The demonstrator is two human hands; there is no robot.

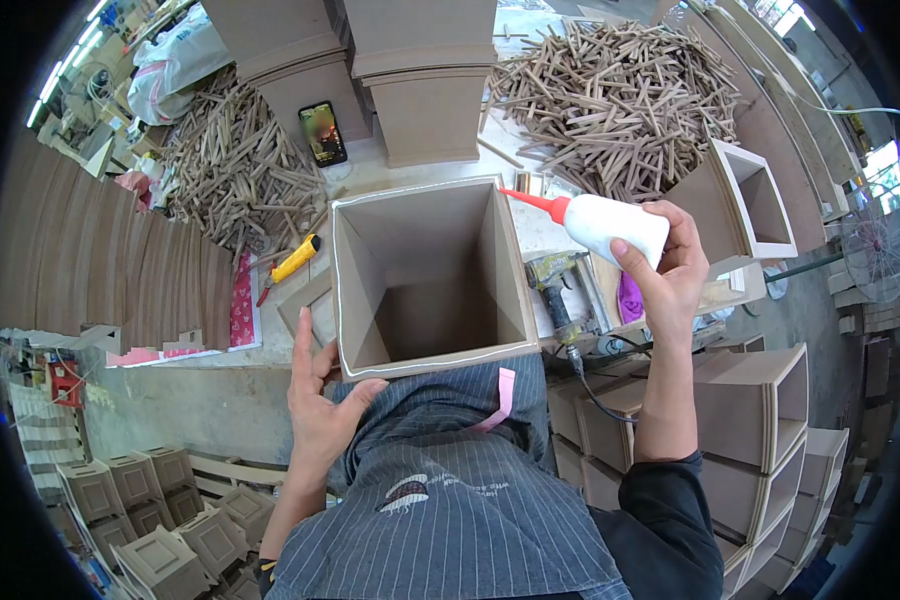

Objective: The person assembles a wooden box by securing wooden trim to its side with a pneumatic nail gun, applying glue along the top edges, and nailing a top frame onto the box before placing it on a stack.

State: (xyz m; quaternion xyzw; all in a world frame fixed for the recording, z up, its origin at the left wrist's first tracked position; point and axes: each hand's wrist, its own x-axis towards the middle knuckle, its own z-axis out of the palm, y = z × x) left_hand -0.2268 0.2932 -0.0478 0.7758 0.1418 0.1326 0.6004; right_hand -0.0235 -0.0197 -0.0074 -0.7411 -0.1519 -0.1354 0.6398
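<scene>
An open-topped brown fibreboard box (422,362) stands in front of me, its inside facing up. A white line of glue runs along its rim. My right hand (670,262) is closed round a white glue bottle (615,226), held tilted. The bottle's red nozzle (540,202) points left, with its tip at the box's far right corner. My left hand (322,405) is at the near left corner, fingers stretched up along the outer side and thumb apart below the near edge. Whether its palm presses on the box I cannot tell.
Heaps of thin wood sticks (620,105) lie at the back. Taller boxes (425,110), a phone (322,134), a yellow-handled cutter (295,260) and a nail gun (560,300) with a hose are around the box. Stacked boxes (750,400) stand low right, brown panels (100,250) left.
</scene>
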